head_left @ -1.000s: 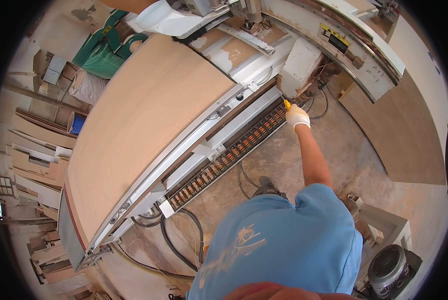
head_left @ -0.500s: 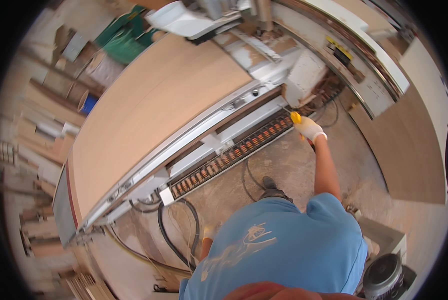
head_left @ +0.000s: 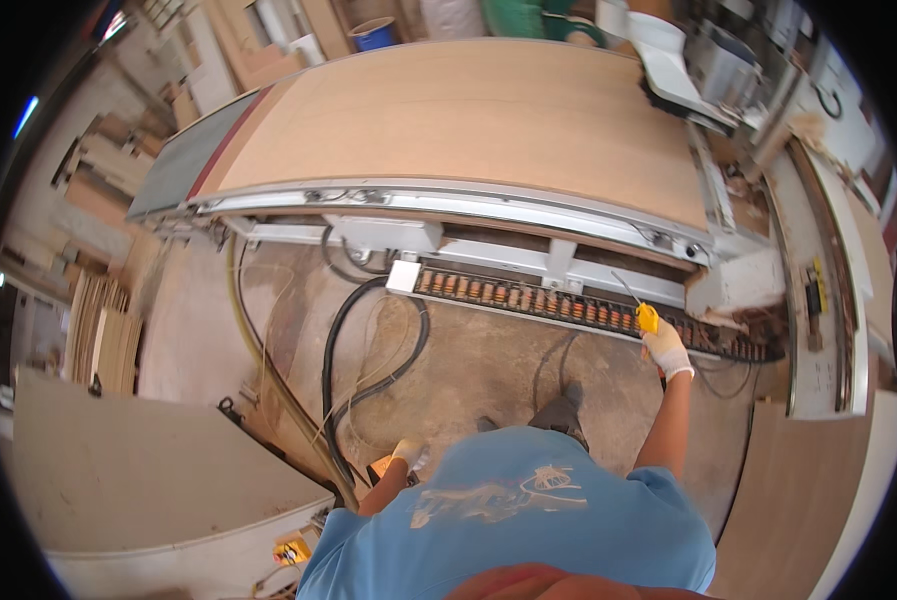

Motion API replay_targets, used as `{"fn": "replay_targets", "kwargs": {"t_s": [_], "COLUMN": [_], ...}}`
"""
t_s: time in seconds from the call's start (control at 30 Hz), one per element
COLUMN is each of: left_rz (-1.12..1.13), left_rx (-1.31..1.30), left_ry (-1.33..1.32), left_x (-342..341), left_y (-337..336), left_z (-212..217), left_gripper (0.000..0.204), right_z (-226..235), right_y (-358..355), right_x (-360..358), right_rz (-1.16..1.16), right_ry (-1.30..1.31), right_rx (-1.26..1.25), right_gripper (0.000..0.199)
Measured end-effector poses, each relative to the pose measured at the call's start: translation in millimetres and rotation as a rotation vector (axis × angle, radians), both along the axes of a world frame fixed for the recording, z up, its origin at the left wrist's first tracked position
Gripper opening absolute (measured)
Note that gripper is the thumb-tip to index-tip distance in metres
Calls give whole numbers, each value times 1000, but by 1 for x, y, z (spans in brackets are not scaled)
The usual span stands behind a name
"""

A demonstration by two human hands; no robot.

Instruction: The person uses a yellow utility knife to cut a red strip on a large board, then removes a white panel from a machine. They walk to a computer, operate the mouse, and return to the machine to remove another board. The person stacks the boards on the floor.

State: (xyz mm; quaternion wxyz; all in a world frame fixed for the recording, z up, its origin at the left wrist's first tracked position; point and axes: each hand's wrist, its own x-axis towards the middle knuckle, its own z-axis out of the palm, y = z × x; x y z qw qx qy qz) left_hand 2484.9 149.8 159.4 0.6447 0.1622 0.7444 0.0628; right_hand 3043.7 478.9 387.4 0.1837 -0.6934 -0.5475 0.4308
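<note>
A worn concrete floor [head_left: 488, 375] runs under a long machine [head_left: 508, 257], in a workshop with boards [head_left: 103, 330] stacked and leaning around the edges. The right hand [head_left: 669, 352], in a white glove, is closed around a yellow tool [head_left: 648, 318] whose thin metal rod points up and to the left, toward the machine's side. The tool is by the right-hand part of a black cable chain [head_left: 528, 298] with orange showing between its links; whether the rod touches anything, I cannot tell. The left hand [head_left: 409, 453], also gloved, is low beside the blue shirt [head_left: 508, 510], at an orange-and-black object [head_left: 380, 467]; I cannot tell whether it grips it. Near that hand, a thick black hose [head_left: 329, 345] loops on the floor. A white block [head_left: 403, 277] sits at the chain's left end, and a pale housing [head_left: 743, 285] near its right. Above the chain runs a metal rail [head_left: 528, 207], then the broad tan top [head_left: 468, 110], bordered at left by a dark red strip [head_left: 230, 140] and a grey section [head_left: 188, 160]. Beyond it stands a blue bucket [head_left: 373, 35]
</note>
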Motion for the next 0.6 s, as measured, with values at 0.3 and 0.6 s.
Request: {"fn": "replay_targets", "kwargs": {"t_s": [0.3, 0.6], "left_rz": [717, 1301], "left_rx": [-62, 148], "left_ry": [-286, -40], "left_x": [-28, 16], "left_y": [-125, -143], "left_z": [-35, -13], "left_gripper": [35, 29], "right_z": [3, 12], "right_y": [68, 165], "right_x": [-123, -281], "right_rz": [83, 357], "right_ry": [-185, -296], "right_rx": [126, 174], "right_gripper": [28, 28]}}
